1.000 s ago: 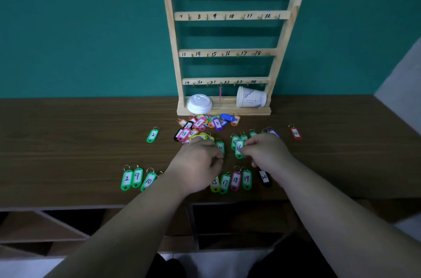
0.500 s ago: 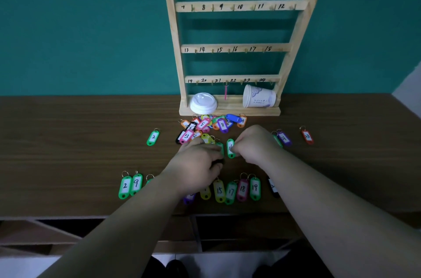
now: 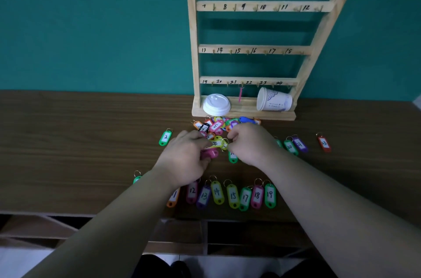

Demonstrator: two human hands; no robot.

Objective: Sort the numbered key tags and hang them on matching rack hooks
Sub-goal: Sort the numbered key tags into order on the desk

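Left grip (image 3: 184, 159) and right grip (image 3: 252, 143), both tight on one yellow tag (image 3: 216, 143); one cup (image 3: 273, 100), one lid (image 3: 216, 104) behind.

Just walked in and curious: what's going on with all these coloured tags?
A person is sorting a loose pile of numbered key tags by the wooden rack. The left hand holds a yellow tag, and the right hand pinches its ring. A row of sorted tags lies along the near edge. One pink tag hangs from the rack's bottom rail.

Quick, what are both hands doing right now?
Left hand: closed, gripping the yellow key tag.
Right hand: closed, pinching the metal ring at that tag's end.
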